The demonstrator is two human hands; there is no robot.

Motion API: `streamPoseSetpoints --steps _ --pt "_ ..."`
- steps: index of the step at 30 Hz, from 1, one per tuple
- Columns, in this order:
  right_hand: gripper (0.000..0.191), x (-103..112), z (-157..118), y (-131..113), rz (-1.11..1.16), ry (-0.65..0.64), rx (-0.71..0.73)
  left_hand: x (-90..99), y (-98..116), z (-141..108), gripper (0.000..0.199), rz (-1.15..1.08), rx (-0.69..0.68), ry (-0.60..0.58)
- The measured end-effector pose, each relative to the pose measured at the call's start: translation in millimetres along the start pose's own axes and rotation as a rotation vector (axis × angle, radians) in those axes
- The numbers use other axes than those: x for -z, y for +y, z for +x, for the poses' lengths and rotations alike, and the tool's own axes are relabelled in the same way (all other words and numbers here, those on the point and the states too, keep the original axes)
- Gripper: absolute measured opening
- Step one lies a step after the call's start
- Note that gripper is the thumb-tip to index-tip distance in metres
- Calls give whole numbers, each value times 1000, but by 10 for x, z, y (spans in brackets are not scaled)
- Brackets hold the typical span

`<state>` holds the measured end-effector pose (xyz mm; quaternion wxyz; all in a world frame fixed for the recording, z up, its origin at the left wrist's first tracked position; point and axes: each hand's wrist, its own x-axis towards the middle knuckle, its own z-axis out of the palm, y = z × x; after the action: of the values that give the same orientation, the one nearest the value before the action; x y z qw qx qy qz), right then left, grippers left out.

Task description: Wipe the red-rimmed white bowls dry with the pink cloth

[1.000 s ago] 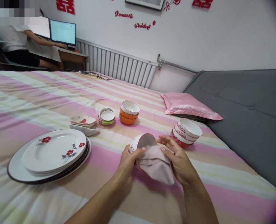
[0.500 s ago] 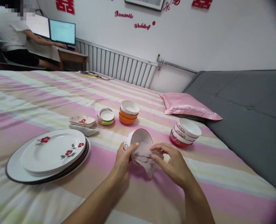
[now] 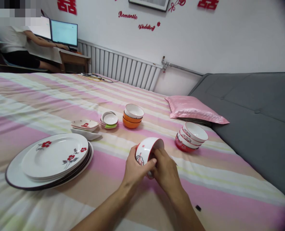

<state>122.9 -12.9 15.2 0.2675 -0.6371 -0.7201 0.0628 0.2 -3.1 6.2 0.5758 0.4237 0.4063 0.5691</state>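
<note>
A white bowl with a red rim and a printed pattern (image 3: 144,150) is tilted on its side above the striped bedspread, its opening turned to the right. My left hand (image 3: 136,168) grips it from the left and below, with the thumb by the rim. My right hand (image 3: 165,168) has its fingers inside the bowl's opening, closed on the cloth; the bowl and hand hide nearly all of the cloth. Right of my hands stands a stack of similar bowls (image 3: 192,137). Orange and white bowls (image 3: 133,116) are stacked beyond them.
Stacked plates (image 3: 53,155) lie at the left, behind them small rectangular dishes (image 3: 84,125) and small round dishes (image 3: 110,119). A small black object (image 3: 198,208) lies near my right forearm. A pink pillow (image 3: 196,109) rests by the grey headboard (image 3: 260,118). Someone sits at a desk, back left.
The bowl has turned rightward and moved slightly right. My right hand has gone into its opening with the cloth, which hung in view before. The small black object now shows.
</note>
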Motion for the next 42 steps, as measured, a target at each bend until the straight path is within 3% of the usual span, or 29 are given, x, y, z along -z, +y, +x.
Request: streamPoseSetpoints --steps 9,17,23,27,34,42 --pt "34 -200 36 46 -16 272 44 -19 1 -8 60 -76 56 -44" --pt "30 -238 57 73 243 411 -5 -27 25 -42 58 -59 78 -112" --pt "32 -192 78 65 664 236 -46 -5 17 -41 60 -39 74 -143" --pt "37 -100 67 17 786 101 10 15 4 -31 58 -62 64 -178" --pt "36 83 31 -35 709 -120 225 40 -5 -4 49 -76 49 -145" --pt "24 178 -21 -23 416 -274 273 77 -19 56 48 -17 32 -82"
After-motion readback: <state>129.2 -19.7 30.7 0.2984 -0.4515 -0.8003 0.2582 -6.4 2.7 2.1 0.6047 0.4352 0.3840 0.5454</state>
